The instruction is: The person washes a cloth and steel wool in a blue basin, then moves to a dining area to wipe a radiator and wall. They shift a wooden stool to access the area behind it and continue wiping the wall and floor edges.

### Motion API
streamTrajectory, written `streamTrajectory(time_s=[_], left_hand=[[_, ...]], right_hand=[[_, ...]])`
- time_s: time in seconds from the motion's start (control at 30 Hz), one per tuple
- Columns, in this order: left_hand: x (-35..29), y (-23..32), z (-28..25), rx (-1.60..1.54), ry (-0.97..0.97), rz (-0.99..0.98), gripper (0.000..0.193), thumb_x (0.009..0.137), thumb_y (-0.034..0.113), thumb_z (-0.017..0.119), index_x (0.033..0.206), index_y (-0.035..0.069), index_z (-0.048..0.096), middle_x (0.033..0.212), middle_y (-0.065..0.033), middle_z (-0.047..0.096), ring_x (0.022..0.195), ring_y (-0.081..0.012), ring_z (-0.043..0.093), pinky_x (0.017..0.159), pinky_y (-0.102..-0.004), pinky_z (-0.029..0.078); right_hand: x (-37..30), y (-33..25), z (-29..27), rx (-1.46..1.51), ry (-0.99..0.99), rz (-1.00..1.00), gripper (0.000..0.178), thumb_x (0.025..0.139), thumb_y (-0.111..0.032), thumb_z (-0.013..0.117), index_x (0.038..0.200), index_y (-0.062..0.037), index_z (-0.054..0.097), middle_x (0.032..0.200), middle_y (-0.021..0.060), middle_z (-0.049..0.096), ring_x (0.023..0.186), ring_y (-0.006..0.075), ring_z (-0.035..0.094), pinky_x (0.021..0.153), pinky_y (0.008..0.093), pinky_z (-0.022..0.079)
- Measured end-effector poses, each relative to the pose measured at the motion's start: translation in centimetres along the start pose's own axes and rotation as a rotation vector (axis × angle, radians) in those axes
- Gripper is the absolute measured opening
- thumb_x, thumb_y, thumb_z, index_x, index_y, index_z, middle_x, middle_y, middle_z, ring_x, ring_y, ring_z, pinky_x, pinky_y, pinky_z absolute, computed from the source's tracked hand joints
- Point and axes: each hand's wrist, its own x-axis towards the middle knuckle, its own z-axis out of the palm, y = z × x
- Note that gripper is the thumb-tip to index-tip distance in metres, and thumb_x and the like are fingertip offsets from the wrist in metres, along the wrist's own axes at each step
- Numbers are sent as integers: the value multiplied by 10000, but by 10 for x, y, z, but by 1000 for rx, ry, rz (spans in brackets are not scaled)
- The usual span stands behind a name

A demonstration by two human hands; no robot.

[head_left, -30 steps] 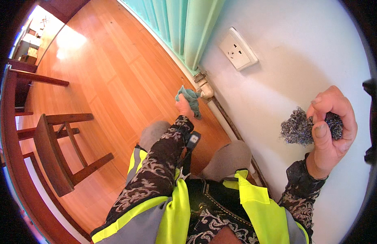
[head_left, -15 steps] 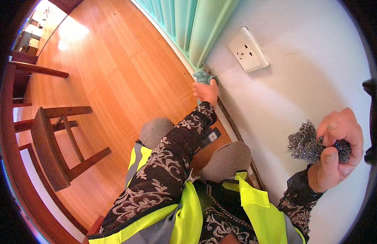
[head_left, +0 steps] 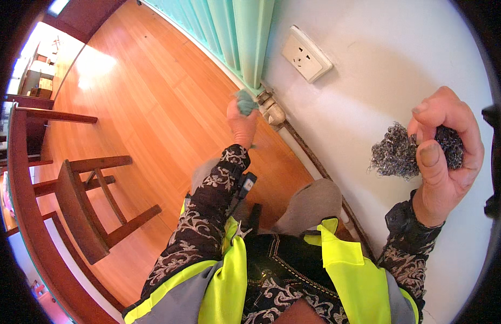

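My left hand [head_left: 242, 125] is closed round a bunched teal cloth [head_left: 246, 102] and slightly blurred. It hangs over the wooden floor, just left of the valve fitting [head_left: 271, 109] at the lower end of the green radiator [head_left: 249, 43]. A small gap shows between cloth and fitting. In front of the white wall at the right, my right hand [head_left: 450, 156] grips a tangled steel wool scourer [head_left: 395, 151]. Part of the scourer bulges out past the thumb, and more of it shows inside the curled fingers.
A rusty pipe [head_left: 320, 164] runs from the valve along the foot of the wall towards me. Above it is a white wall socket [head_left: 307, 54]. A dark wooden stool [head_left: 80, 210] lies at the left on the wooden floor [head_left: 158, 92]. My knee [head_left: 310, 208] is close to the pipe.
My left hand has drawn the cloth back and left off the valve fitting, which now shows. My right hand has risen a little with the scourer. The whole view has shifted slightly.
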Motion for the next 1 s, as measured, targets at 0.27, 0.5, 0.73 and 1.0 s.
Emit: streamTrajectory(time_s=[0.27,0.5,0.73,1.0], left_hand=[[-13,32,28,771,-473,767,227,708,75,596,933,94,617,1000,-116,467,947,-297,479,734,-390,448],[23,36,19,945,-621,814,255,731,93,622,984,101,649,1048,-115,490,963,-285,515,720,-376,514],[19,55,30,1071,-960,967,181,726,107,632,901,66,649,1005,-127,512,917,-281,548,681,-380,524],[-6,47,42,1246,-903,940,135,738,122,629,848,53,668,943,-112,526,857,-270,565,623,-373,505]], right_hand=[[1,-1,1,-3,-52,-2,360,814,-324,673,931,6,586,739,23,455,674,103,433,608,225,329],[2,5,1,-29,-55,-2,351,814,-310,679,937,6,589,747,28,460,667,104,430,607,224,330],[2,1,-1,-21,-62,9,350,805,-305,691,934,5,592,751,22,467,666,95,433,600,216,330],[3,1,4,-13,-28,8,322,807,-281,691,929,0,592,755,16,474,667,88,437,600,207,335]])
